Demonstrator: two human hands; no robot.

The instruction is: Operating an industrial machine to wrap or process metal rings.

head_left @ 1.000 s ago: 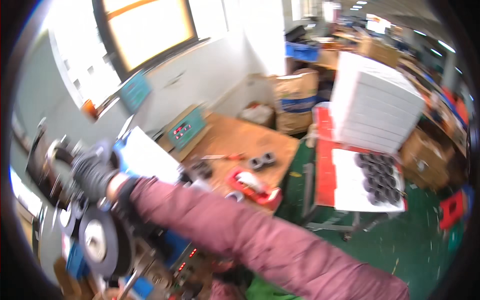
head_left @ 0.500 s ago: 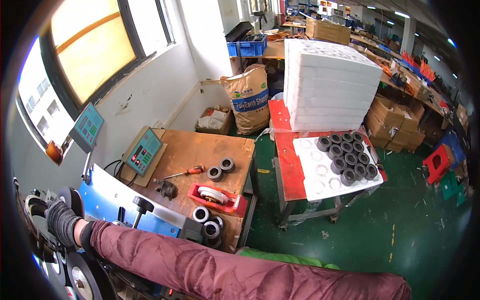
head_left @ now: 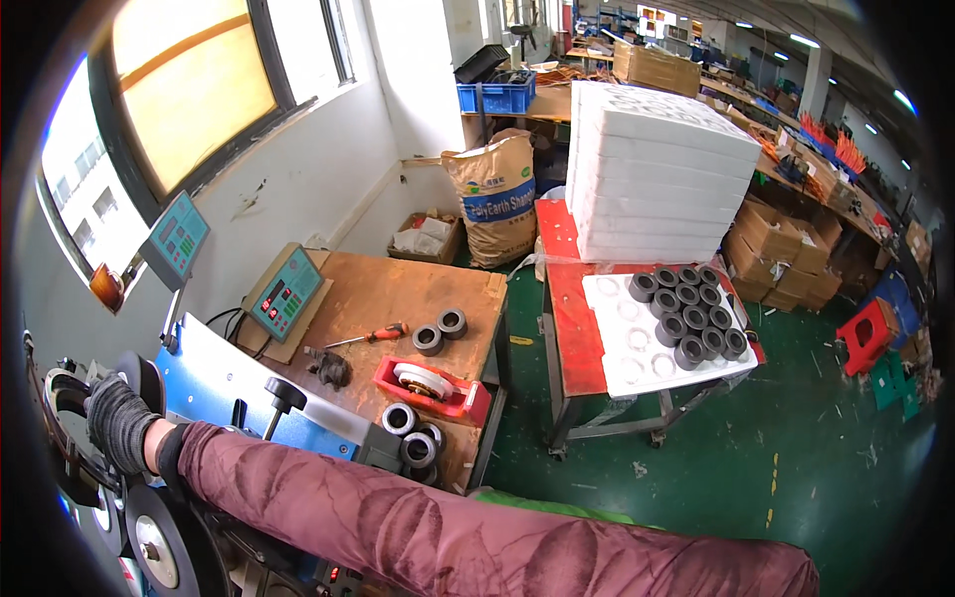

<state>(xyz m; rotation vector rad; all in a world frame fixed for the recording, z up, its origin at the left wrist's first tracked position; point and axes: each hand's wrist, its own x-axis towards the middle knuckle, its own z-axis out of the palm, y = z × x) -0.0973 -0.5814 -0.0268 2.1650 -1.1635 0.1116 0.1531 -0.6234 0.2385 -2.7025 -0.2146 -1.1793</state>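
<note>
My right hand (head_left: 120,430), in a dark grey knit glove, is among the round wheels of a machine at the far left. Its fingers look curled, but their tips and whatever they grip are hidden. A dark wheel (head_left: 145,383) is beside the hand on its far side. Below it a larger black wheel with a silver hub (head_left: 157,549) shows. My maroon-sleeved arm crosses the lower part of the view from the right. My left hand is out of view. Close to the sleeve, several dark rings (head_left: 419,453) sit on the wooden bench.
On the wooden bench (head_left: 398,284) lie a screwdriver (head_left: 373,335), a red tape dispenser (head_left: 438,393), two rings (head_left: 439,333) and a control box (head_left: 286,294). A black knob (head_left: 285,395) stands above the blue machine panel. Rightward, a red table (head_left: 569,328) bears white foam trays (head_left: 662,179) and black rings (head_left: 692,316).
The view has shifted slightly. My right hand stays at the machine's wheels, its glove looking a little more rounded than before. The rings and tools on the bench have not visibly moved.
</note>
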